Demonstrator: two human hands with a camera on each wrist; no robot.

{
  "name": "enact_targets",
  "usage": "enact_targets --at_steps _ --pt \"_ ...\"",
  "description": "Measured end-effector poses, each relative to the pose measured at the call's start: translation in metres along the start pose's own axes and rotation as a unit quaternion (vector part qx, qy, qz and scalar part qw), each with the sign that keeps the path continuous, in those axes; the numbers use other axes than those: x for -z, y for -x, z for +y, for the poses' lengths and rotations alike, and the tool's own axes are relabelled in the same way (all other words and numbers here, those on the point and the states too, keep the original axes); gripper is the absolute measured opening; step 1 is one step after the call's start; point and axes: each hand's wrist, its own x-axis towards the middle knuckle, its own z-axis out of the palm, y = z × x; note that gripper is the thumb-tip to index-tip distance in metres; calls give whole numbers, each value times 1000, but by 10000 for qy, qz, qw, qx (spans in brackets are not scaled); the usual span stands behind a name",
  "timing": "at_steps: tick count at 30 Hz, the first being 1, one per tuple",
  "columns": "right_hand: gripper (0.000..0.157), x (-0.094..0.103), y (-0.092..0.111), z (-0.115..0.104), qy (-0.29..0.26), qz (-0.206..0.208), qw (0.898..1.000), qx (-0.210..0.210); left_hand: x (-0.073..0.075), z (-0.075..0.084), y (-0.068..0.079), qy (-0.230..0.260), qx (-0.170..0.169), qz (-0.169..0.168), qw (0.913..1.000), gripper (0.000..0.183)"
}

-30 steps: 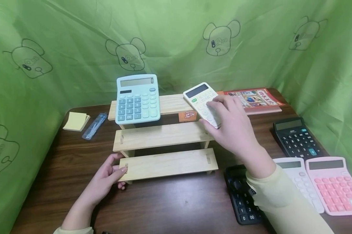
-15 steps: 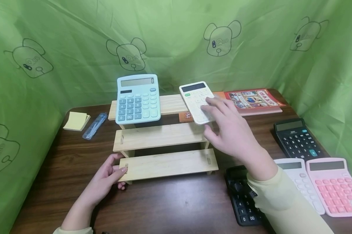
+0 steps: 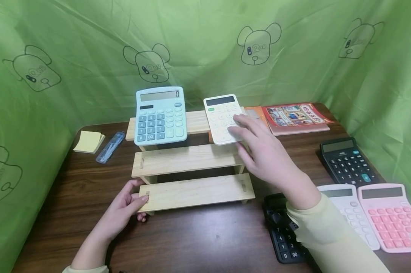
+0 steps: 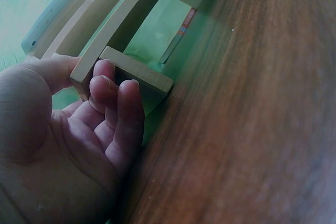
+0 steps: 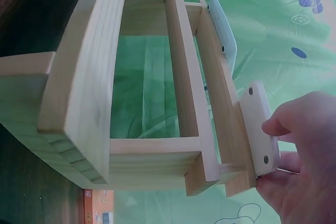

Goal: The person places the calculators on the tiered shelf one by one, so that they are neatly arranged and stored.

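A three-step wooden rack [image 3: 195, 192] stands on the table. My left hand [image 3: 125, 206] grips the left end of its lowest step, thumb on top and fingers curled beneath, as the left wrist view [image 4: 79, 124] shows. On the top step a light blue calculator [image 3: 161, 115] leans at the left. To its right is a white calculator [image 3: 222, 120] with a dark screen, at the top step's right end. My right hand [image 3: 265, 151] holds it by its right side, fingertips on the keys. In the right wrist view the calculator's footed underside [image 5: 257, 124] meets the step.
Right of the rack lie a red booklet [image 3: 295, 115], a black calculator [image 3: 347, 161], a pink calculator [image 3: 391, 216] and a white-lilac one [image 3: 355, 220]. Another black calculator [image 3: 282, 231] sits partly under the right forearm. Yellow notes [image 3: 88, 141] and a blue packet [image 3: 110, 148] are at left.
My right hand has moved left with the white calculator, turning it more upright, so it now covers most of the orange card behind. My left hand stays on the lowest step.
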Motion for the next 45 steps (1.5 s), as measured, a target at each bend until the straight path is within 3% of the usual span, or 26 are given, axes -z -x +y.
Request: enact_targets --at_steps 7,26,45 --pt "41 -1 0 0 32 97 9999 -29 0 1 0 -25 -22 -12 10000 37" --pt "43 -6 0 -4 168 -141 9996 162 0 0 0 -108 30 32 9999 37" --pt "64 -10 1 -7 344 -523 9974 343 0 0 0 -174 104 96 9997 37"
